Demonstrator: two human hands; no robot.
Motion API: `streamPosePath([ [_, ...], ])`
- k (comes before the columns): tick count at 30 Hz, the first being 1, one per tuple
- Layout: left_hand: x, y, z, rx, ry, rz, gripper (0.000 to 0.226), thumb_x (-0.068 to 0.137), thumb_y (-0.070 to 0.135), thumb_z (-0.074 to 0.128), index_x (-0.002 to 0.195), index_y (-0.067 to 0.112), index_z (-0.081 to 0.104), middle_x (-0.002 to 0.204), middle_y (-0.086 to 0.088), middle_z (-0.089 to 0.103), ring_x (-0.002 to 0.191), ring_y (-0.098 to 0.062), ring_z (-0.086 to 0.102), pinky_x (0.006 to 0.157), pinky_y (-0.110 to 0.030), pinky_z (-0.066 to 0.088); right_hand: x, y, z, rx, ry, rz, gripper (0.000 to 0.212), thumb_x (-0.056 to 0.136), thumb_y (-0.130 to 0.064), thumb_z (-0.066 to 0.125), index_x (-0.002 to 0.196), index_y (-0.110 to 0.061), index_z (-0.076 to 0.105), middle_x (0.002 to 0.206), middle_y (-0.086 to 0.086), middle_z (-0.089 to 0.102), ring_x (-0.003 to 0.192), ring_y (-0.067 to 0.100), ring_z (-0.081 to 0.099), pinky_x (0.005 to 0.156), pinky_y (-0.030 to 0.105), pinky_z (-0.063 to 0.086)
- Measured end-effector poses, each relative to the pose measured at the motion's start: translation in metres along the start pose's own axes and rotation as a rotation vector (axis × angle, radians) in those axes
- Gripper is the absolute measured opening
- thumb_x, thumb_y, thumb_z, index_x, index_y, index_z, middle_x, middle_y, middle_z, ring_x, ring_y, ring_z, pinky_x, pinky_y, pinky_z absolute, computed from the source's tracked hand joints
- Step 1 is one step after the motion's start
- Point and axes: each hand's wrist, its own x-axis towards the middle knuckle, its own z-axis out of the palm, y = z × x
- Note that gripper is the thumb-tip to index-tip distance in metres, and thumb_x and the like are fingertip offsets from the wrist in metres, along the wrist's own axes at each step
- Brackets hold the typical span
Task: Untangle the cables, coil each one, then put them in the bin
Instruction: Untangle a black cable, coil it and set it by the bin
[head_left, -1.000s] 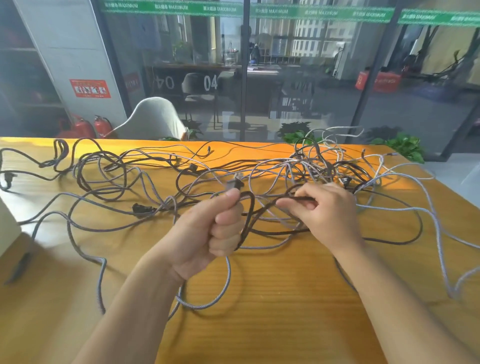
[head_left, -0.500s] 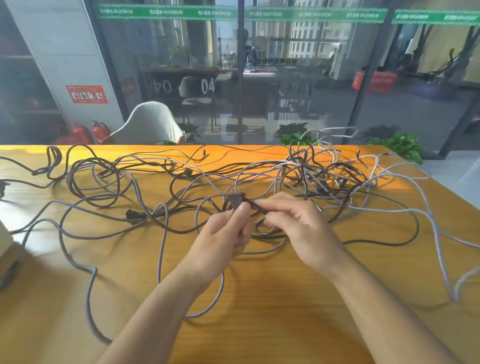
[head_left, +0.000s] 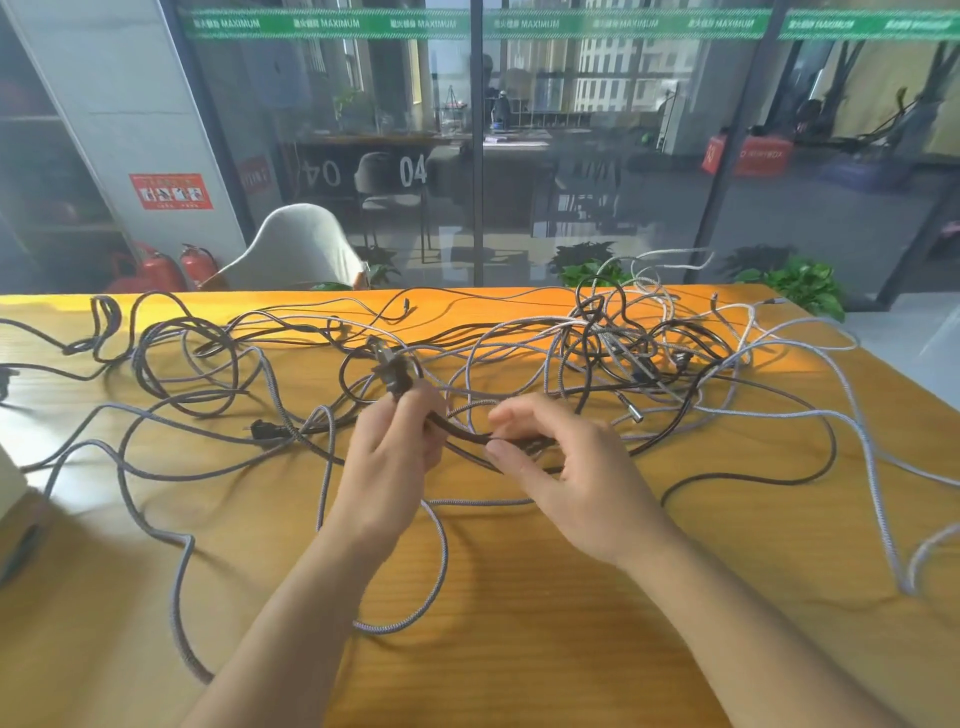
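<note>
Both hands are up over the middle of the wooden table (head_left: 519, 649), working the same dark cable (head_left: 467, 435). The left hand (head_left: 387, 457) is curled round it, fingers closed, with the black plug (head_left: 390, 370) at the cable's end sticking up just above the fingertips. The right hand (head_left: 566, 483) sits just beside it, less tightly closed: thumb and forefinger pinch the same dark cable a little further along, while the other fingers are loosely bent over it. Between the two hands the cable runs as a short, slightly sagging stretch. Past the right hand it passes into the tangle of cables (head_left: 623, 343) that sprawls across the far half of the table, thickest at the far right, where dark and grey braided strands loop over one another. How many cables there are I cannot tell, they cross too often to count; I can make out two kinds, dark ones and pale grey braided ones. One grey braided cable (head_left: 441, 545) trails in a loop toward the near edge, passing under the left wrist. A second black plug (head_left: 262, 431) lies flat on the table left of the hands, and a small silver connector (head_left: 631, 413) lies to their right. Beyond the table stand one white chair (head_left: 296, 249) and two red fire extinguishers (head_left: 176, 267) against the glass wall.
</note>
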Motion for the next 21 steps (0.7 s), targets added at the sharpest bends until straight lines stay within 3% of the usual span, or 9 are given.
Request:
streamPosePath([
  [2, 0.003, 0.000, -0.007, 0.019, 0.040, 0.038, 0.033, 0.103, 0.012, 0.044, 0.073, -0.002, 0.044, 0.066, -0.012, 0.030, 0.062, -0.022, 0.026, 0.055, -0.031, 0.025, 0.001, 0.011, 0.002, -0.302, -0.039, -0.086, 0.027, 0.106, -0.049, 0.052, 0.108, -0.027, 0.068, 0.096, -0.019, 0.069, 0.097, 0.007, 0.060, 0.098, 0.037, 0.045],
  [5, 0.002, 0.001, -0.008, -0.023, 0.077, 0.051, 0.045, 0.107, 0.012, 0.039, 0.067, 0.019, 0.058, 0.070, -0.015, 0.053, 0.066, -0.024, 0.043, 0.064, -0.035, 0.036, 0.000, 0.012, 0.008, -0.347, -0.075, -0.210, 0.032, 0.109, -0.040, 0.046, 0.100, -0.021, 0.070, 0.086, -0.013, 0.066, 0.085, 0.013, 0.055, 0.093, 0.030, 0.042],
  [7, 0.003, 0.003, -0.008, -0.157, 0.059, 0.012, 0.042, 0.108, 0.015, 0.040, 0.070, 0.020, 0.057, 0.073, -0.012, 0.061, 0.070, -0.026, 0.050, 0.072, -0.040, 0.040, -0.003, 0.002, 0.013, -0.382, -0.061, -0.318, 0.030, 0.109, -0.032, 0.048, 0.095, -0.018, 0.070, 0.081, -0.010, 0.064, 0.079, 0.014, 0.052, 0.088, 0.022, 0.036],
  [9, 0.004, 0.005, -0.008, -0.319, 0.005, -0.045, 0.034, 0.109, 0.018, 0.041, 0.078, 0.013, 0.053, 0.075, -0.012, 0.060, 0.068, -0.027, 0.052, 0.073, -0.040, 0.042, -0.006, -0.006, 0.018, -0.338, -0.109, -0.340, 0.030, 0.109, -0.031, 0.048, 0.089, -0.016, 0.065, 0.073, -0.009, 0.057, 0.070, 0.014, 0.048, 0.073, 0.023, 0.036],
  [11, 0.002, 0.007, -0.007, -0.444, -0.073, -0.095, 0.032, 0.109, 0.023, 0.042, 0.081, 0.013, 0.052, 0.076, -0.010, 0.057, 0.066, -0.025, 0.051, 0.070, -0.036, 0.044, -0.009, -0.011, 0.022, -0.224, -0.236, -0.270, 0.032, 0.109, -0.035, 0.046, 0.084, -0.018, 0.058, 0.068, -0.007, 0.052, 0.063, 0.017, 0.045, 0.061, 0.034, 0.038],
  [14, -0.005, 0.012, -0.003, -0.548, -0.193, -0.181, 0.033, 0.108, 0.031, 0.044, 0.079, 0.016, 0.050, 0.071, -0.004, 0.049, 0.059, -0.021, 0.045, 0.062, -0.030, 0.044, -0.012, -0.011, 0.026, -0.097, -0.397, -0.188, 0.032, 0.109, -0.039, 0.044, 0.079, -0.027, 0.048, 0.066, -0.002, 0.054, 0.062, 0.022, 0.049, 0.062, 0.043, 0.041],
  [19, -0.008, 0.017, -0.004, -0.634, -0.355, -0.249, 0.039, 0.105, 0.036, 0.043, 0.070, 0.021, 0.050, 0.058, 0.009, 0.028, 0.045, -0.007, 0.024, 0.045, -0.022, 0.028, -0.006, 0.007, 0.025, -0.082, -0.431, -0.129, 0.039, 0.108, -0.042, 0.048, 0.083, -0.013, 0.058, 0.070, -0.001, 0.061, 0.064, 0.016, 0.052, 0.064, 0.036, 0.045],
  [21, -0.007, 0.016, -0.007, -0.647, -0.387, -0.276, 0.043, 0.106, 0.037, 0.043, 0.066, 0.023, 0.048, 0.054, 0.012, 0.027, 0.044, -0.005, 0.023, 0.043, -0.022, 0.020, -0.001, 0.015, 0.018, -0.106, -0.419, -0.130, 0.036, 0.106, -0.045, 0.055, 0.080, -0.020, 0.058, 0.067, -0.003, 0.056, 0.063, 0.013, 0.048, 0.061, 0.027, 0.038],
])
